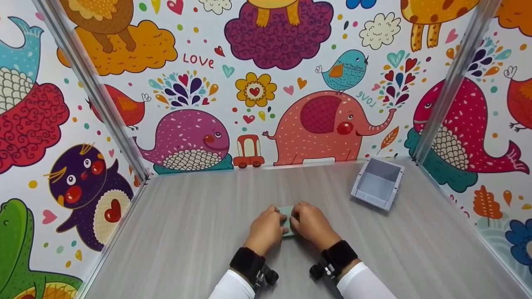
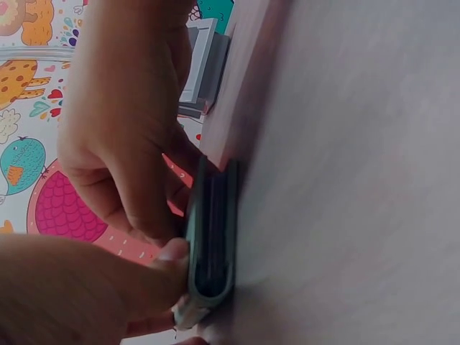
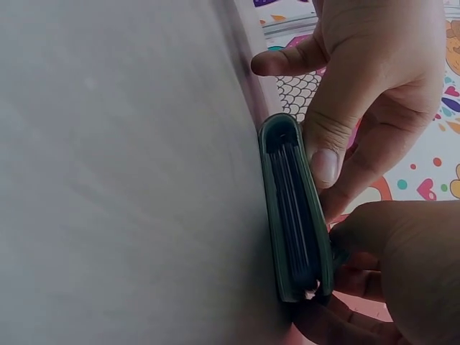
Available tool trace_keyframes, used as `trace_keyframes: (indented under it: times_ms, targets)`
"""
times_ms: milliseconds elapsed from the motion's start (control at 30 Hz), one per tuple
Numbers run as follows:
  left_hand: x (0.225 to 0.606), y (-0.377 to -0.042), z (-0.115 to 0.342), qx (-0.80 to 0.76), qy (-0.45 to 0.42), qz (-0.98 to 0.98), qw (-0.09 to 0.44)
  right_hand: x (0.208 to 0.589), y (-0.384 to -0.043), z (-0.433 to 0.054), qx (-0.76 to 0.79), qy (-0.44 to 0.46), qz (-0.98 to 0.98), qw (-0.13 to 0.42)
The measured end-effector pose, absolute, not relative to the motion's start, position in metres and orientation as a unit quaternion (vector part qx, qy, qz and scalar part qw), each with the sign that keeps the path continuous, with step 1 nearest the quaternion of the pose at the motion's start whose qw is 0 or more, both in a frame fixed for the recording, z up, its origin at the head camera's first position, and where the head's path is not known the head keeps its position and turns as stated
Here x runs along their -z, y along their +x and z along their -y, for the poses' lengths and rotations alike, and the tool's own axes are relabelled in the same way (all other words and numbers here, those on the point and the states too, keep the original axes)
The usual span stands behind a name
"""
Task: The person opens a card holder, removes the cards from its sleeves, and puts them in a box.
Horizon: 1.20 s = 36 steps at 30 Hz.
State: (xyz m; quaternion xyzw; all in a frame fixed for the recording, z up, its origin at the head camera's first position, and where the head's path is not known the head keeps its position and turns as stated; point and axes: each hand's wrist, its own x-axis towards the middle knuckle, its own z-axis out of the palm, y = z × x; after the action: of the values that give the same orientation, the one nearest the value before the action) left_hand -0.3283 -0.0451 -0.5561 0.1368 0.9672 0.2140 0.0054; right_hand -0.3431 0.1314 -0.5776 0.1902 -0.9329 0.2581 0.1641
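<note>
A green wallet-like card holder (image 1: pixel 287 210) lies folded on the table between my two hands. Its open side in the right wrist view shows several thin layers inside the folded cover (image 3: pixel 267 208). My left hand (image 1: pixel 265 229) holds the rounded spine end, its thumb on the upper cover. At the opposite end, my right hand (image 1: pixel 314 226) grips the loose edges with curled fingertips. Seen from the left wrist, the spine of the card holder (image 2: pixel 213 289) curves near the left thumb, and the right hand (image 2: pixel 133 144) bends over the far end.
A grey open box (image 1: pixel 377 183) stands at the back right of the wood-grain table (image 1: pixel 187 232). Printed panels with cartoon animals (image 1: pixel 249 124) wall in the back and both sides, with metal posts (image 1: pixel 453 83) at the corners.
</note>
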Motion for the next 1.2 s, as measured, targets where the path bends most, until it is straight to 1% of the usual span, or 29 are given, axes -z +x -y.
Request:
trace_keyframes:
  times_ms: [267, 867, 1133, 1167, 1200]
  targets:
    - [0.556, -0.328, 0.047, -0.217, 0.138, -0.966, -0.003, 0.578, -0.345, -0.132, -0.271, 0.195, 0.928, 0.167]
    - [0.559, -0.327, 0.043, -0.214, 0.135, -0.967, -0.012, 0.573, -0.343, -0.135, -0.303, 0.17, 0.929, 0.125]
    - [0.557, -0.327, 0.044, -0.216, 0.139, -0.966, -0.011, 0.574, -0.345, -0.138, -0.321, 0.176, 0.922, 0.128]
    - [0.568, -0.332, 0.046, -0.213, 0.146, -0.966, -0.023, 0.575, -0.346, -0.138, -0.327, 0.174, 0.92, 0.129]
    - [0.568, -0.332, 0.047, -0.214, 0.147, -0.965, -0.025, 0.576, -0.346, -0.138, -0.333, 0.172, 0.918, 0.129]
